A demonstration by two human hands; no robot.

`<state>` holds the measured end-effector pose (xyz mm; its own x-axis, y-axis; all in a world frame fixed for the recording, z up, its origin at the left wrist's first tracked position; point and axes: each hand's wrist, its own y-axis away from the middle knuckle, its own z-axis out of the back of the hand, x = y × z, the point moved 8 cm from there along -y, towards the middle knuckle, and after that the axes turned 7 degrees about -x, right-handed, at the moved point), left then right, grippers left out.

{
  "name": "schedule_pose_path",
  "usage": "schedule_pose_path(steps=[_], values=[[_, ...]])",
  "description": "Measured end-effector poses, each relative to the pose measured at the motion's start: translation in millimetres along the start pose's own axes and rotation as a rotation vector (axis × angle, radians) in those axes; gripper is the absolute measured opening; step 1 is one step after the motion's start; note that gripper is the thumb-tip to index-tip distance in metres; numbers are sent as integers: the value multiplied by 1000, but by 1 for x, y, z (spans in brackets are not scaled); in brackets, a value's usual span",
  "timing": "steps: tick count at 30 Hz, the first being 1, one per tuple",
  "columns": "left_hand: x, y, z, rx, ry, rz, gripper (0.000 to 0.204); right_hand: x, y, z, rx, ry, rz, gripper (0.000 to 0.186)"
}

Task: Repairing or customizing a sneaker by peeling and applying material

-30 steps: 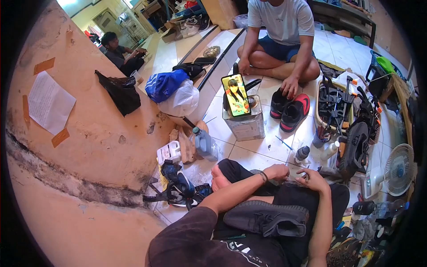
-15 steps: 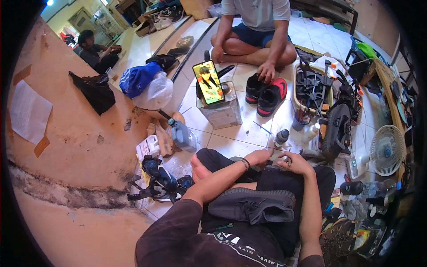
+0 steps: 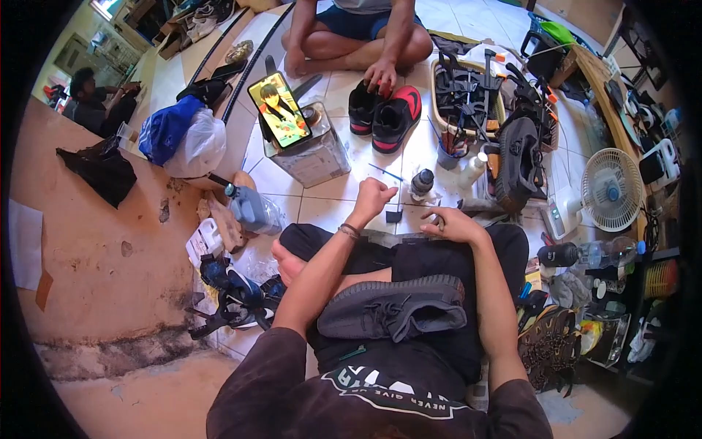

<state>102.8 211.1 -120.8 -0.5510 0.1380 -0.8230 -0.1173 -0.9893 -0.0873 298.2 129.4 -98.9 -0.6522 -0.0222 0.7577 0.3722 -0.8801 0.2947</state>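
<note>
My left hand (image 3: 374, 200) is raised over the tiles beyond my lap, its fingers pinched closed; anything in them is too small to make out. Lower and to the right, my right hand (image 3: 455, 225) has its fingers curled together, their tips partly hidden. Between the hands shows a small black piece (image 3: 394, 216); I cannot tell whether it hangs or lies on the floor. A dark grey knit shoe (image 3: 365, 311) lies across my lap, its opening to the right. Just past my left hand are a thin blue stick (image 3: 385, 172) and a dark bottle (image 3: 422, 183).
A phone (image 3: 280, 110) leans on a metal can (image 3: 314, 162). Opposite, a seated person's hand touches black-and-red shoes (image 3: 395, 117). To the right are a tool basket (image 3: 436, 110), a white bottle (image 3: 474, 168), a grey shoe (image 3: 518, 164) and a fan (image 3: 613, 190). A jug (image 3: 252, 207) stands left.
My left hand has lifted forward and left, away from my right hand, and the small black piece now shows between them. The view has shifted, so surroundings sit further left and higher.
</note>
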Motion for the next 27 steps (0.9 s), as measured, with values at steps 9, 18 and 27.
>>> schedule_pose_path(steps=[9, 18, 27], values=[[-9, 3, 2, -20, 33, 4, 52, 5, 0, -3, 30, -25, 3, 49], [-14, 6, -3, -30, 25, -122, 49, 0, -3, -7, 25, -25, 42, 49], [-29, 7, -4, 19, 72, -112, 59, 3, -3, -7, 38, -3, 18, 49]])
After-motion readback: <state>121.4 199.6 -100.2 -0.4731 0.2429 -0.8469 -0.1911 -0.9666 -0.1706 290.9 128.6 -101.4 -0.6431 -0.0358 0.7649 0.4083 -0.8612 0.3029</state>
